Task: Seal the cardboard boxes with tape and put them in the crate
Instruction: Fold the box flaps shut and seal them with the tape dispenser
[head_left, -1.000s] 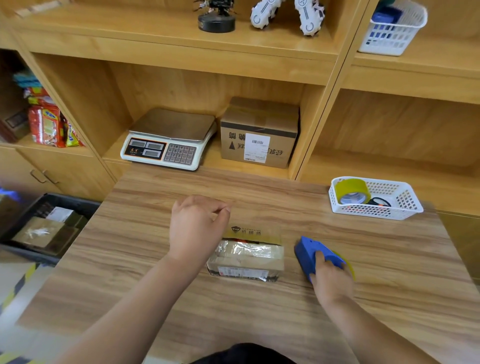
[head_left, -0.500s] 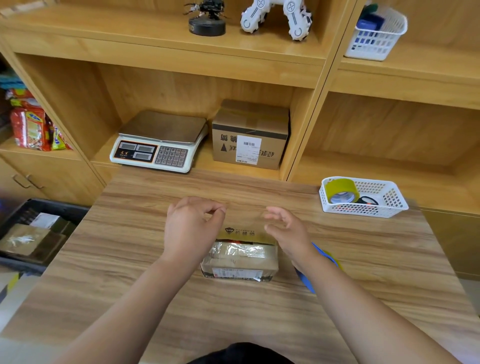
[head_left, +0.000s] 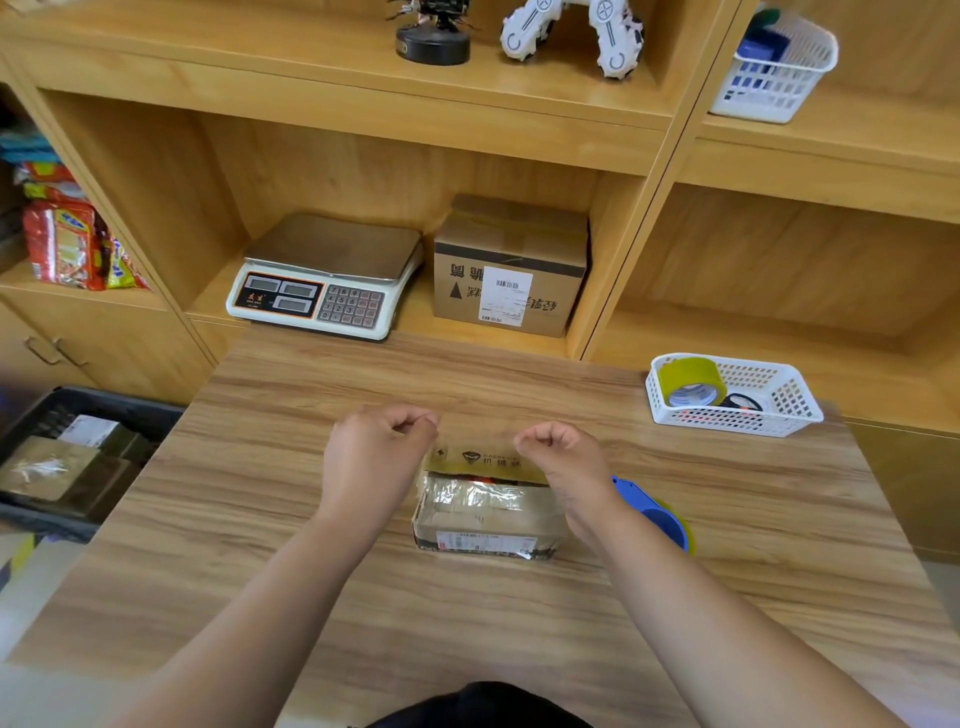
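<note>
Brown tape strip (head_left: 483, 458) above cardboard box (head_left: 485, 519); left hand (head_left: 371, 460) and right hand (head_left: 566, 462) each pinch one end.

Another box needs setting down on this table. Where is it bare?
Bare: the left stretch between the left hand and the table edge by the crate; the far strip before the scale; the right side between tape dispenser and basket. Crowded: the middle, with the box and right hand.

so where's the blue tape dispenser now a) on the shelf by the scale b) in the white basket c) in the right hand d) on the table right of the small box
d: the tape dispenser lies on the table beside the cardboard box, partly hidden by the wrist of the right hand.
</note>
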